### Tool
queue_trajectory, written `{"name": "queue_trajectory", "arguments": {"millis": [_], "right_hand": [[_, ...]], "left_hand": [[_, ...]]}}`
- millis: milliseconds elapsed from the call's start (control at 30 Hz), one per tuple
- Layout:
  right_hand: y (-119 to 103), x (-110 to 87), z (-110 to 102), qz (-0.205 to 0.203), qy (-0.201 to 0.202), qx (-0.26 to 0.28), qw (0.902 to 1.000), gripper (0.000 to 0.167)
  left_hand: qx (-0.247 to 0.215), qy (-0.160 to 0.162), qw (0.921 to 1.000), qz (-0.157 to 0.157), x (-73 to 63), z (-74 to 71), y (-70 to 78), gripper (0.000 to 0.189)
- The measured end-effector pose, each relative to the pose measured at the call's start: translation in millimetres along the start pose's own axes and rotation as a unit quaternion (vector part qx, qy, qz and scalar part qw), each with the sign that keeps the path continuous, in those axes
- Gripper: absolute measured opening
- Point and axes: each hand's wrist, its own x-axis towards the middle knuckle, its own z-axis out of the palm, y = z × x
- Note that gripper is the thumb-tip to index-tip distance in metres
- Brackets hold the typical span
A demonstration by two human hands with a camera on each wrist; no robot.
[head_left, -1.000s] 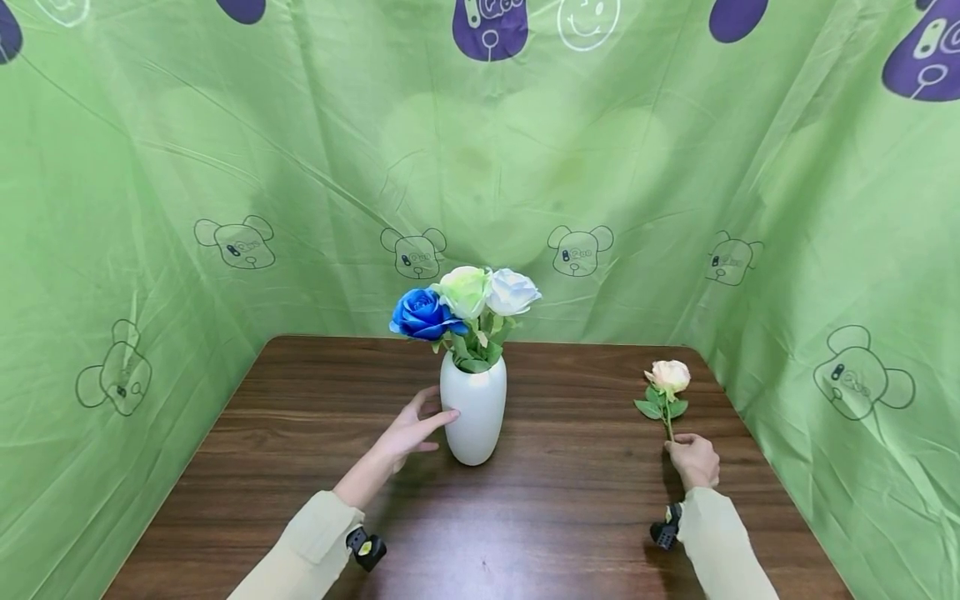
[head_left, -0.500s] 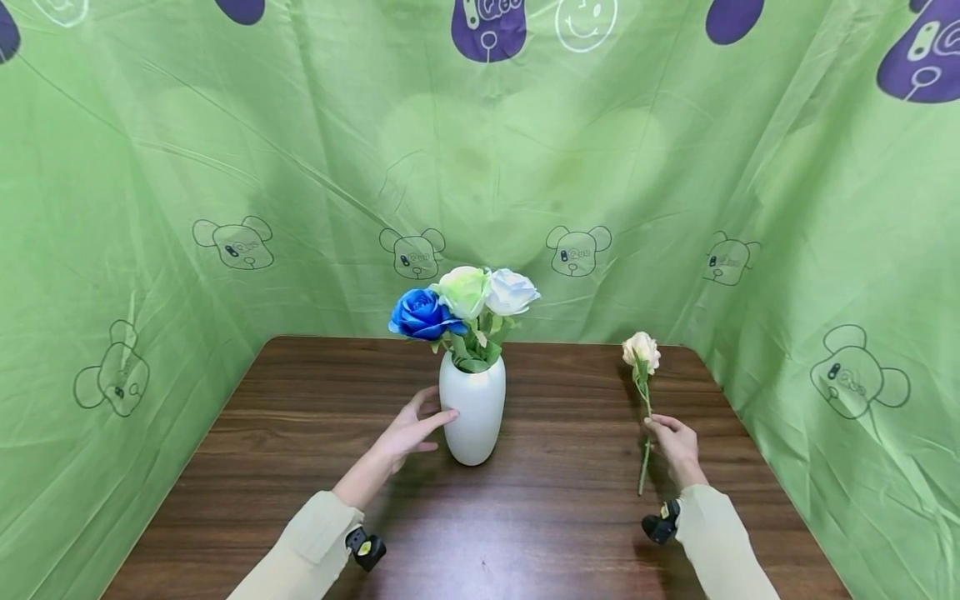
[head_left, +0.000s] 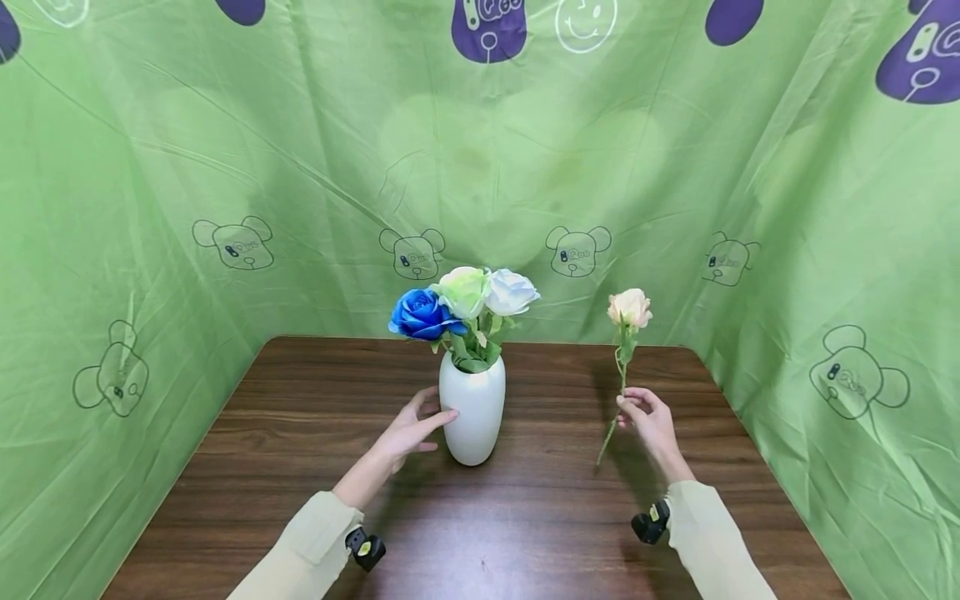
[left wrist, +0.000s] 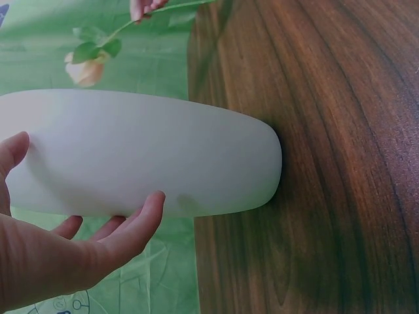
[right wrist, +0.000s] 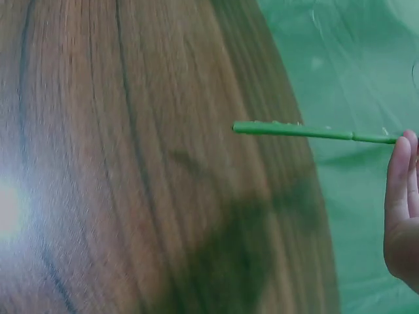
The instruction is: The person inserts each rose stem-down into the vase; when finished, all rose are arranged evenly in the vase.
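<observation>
A white vase (head_left: 472,417) stands upright mid-table, holding a blue rose (head_left: 424,315), a pale green rose (head_left: 463,292) and a white rose (head_left: 513,292). My left hand (head_left: 415,429) rests against the vase's left side, fingers spread and loose, thumb on its front. To the right of the vase, my right hand (head_left: 649,421) pinches a peach rose (head_left: 630,308) by its stem. Bloom up, this rose leans slightly, its stem end pointing down-left over the table. The right wrist view shows the bare lower stem (right wrist: 294,131) sticking out from the fingers.
The brown wooden table (head_left: 525,525) ends at a back edge behind the vase. Green printed cloth (head_left: 337,167) hangs around the back and both sides. Each wrist carries a small black camera, the left camera (head_left: 366,548) near the sleeve cuff.
My right hand has lifted the peach rose off the table, turned it more upright and moved it left toward the vase. The left hand and vase have stayed in place.
</observation>
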Motion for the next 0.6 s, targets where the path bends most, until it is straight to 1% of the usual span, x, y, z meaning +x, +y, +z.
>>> {"name": "queue_trajectory", "arguments": {"millis": [67,133,167,200,233,267,333,400,467,500,533,567,600], "right_hand": [[14.4,8.6,-1.0,-0.021,-0.022,-0.003,0.9995,0.031],[21.3,14.2,0.4,-0.049,-0.052,0.007,0.9974,0.028],[21.8,15.7,2.2,-0.060,-0.068,0.023,0.9956,0.027],[15.0,13.9,5.9,-0.067,-0.085,0.038,0.9934,0.025],[8.8,12.0,9.9,-0.072,-0.092,0.043,0.9922,0.023],[-6.0,5.5,17.3,-0.080,-0.105,0.061,0.9893,0.022],[-1.1,12.4,20.9,-0.095,-0.117,0.083,0.9851,0.023],[13.2,22.9,22.6,-0.113,-0.122,0.100,0.9810,0.025],[40.5,39.5,22.6,-0.140,-0.116,0.110,0.9772,0.028],[57.6,51.0,20.6,-0.155,-0.113,0.112,0.9750,0.030],[55.3,51.7,24.5,-0.159,-0.115,0.126,0.9725,0.031],[40.7,46.2,32.1,-0.157,-0.112,0.138,0.9715,0.031],[27.0,41.4,39.5,-0.164,-0.119,0.163,0.9656,0.031]], "left_hand": [[0.000,0.000,1.0000,-0.001,-0.3,-0.1,0.2,0.064],[0.000,0.000,1.0000,0.000,-0.6,-0.2,0.3,0.064],[0.001,0.000,1.0000,0.000,-0.8,-0.3,0.5,0.064],[0.002,0.000,1.0000,0.000,-0.9,-0.4,0.6,0.064],[0.002,-0.001,1.0000,0.000,-1.0,-0.5,0.7,0.064],[0.003,-0.001,1.0000,0.001,-1.0,-0.5,0.7,0.064],[0.004,-0.001,1.0000,0.001,-1.0,-0.7,0.7,0.065],[0.004,-0.002,1.0000,0.002,0.3,-1.2,-0.6,0.065],[0.005,-0.003,1.0000,0.005,2.0,-1.8,-2.5,0.066],[0.004,-0.002,1.0000,0.006,4.1,-2.6,-4.9,0.066],[0.002,-0.002,1.0000,0.006,6.4,-3.5,-7.6,0.067],[0.001,0.000,1.0000,0.006,8.9,-4.3,-10.6,0.067],[0.001,0.002,1.0000,0.006,11.4,-5.0,-13.8,0.068]]}}
